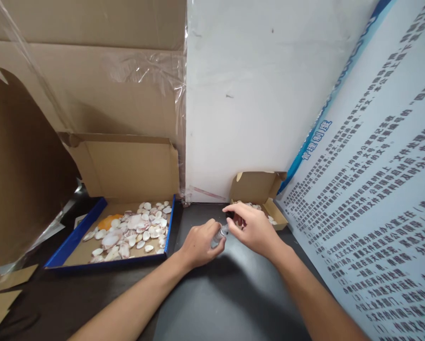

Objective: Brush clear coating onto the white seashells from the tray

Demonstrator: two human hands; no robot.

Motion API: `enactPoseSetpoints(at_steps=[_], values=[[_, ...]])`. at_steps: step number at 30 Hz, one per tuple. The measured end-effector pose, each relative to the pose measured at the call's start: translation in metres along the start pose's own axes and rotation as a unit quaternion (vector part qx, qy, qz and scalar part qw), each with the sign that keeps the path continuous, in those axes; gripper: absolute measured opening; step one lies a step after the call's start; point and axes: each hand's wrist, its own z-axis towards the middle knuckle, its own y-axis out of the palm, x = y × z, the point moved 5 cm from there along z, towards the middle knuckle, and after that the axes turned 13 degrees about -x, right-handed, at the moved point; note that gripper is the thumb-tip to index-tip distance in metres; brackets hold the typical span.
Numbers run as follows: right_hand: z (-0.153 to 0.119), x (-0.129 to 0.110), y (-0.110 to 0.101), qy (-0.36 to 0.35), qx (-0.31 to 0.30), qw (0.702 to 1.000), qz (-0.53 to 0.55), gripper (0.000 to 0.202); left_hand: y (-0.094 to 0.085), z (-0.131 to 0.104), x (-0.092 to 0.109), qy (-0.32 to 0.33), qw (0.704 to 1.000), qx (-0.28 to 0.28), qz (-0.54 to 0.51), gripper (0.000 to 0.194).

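Note:
A small clear bottle [219, 235] is held in my left hand [200, 244], tilted with its narrow end toward the right. Close beside that end is my right hand [252, 227], its thumb and forefinger curved around a small dark object [230, 215] that is hard to make out. Behind my right hand stands a small open cardboard box [280, 219] with shells in it, partly hidden by the hand. To the left, a blue-edged cardboard box [74, 237] lies open with many white and pinkish shells [136, 222] spread inside.
An orange shell-like piece [109, 221] lies in the blue-edged box. Large cardboard [127, 94] and a white panel [255, 94] stand behind. A printed board [376, 189] leans on the right. Cardboard scraps [1, 303] lie at the lower left of the dark table [212, 308].

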Motion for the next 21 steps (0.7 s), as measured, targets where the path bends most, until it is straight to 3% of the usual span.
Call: enactPoseSetpoints(at_steps=[4, 8, 13, 21], values=[[-0.002, -0.012, 0.001, -0.055, -0.004, 0.997, -0.057, 0.025, 0.000, -0.003, 0.003, 0.027, 0.999, 0.019, -0.013, 0.011], [-0.002, -0.016, 0.001, -0.067, -0.009, 0.996, -0.053, 0.025, -0.001, -0.005, 0.003, 0.037, 0.998, 0.049, -0.015, 0.012], [-0.001, -0.010, 0.002, -0.034, -0.012, 0.999, -0.018, 0.024, -0.001, -0.004, 0.003, 0.043, 0.996, 0.079, -0.003, 0.013], [0.001, 0.000, 0.002, 0.031, 0.017, 0.999, -0.022, 0.019, 0.000, -0.002, 0.000, 0.036, 0.996, 0.074, 0.016, 0.012]])
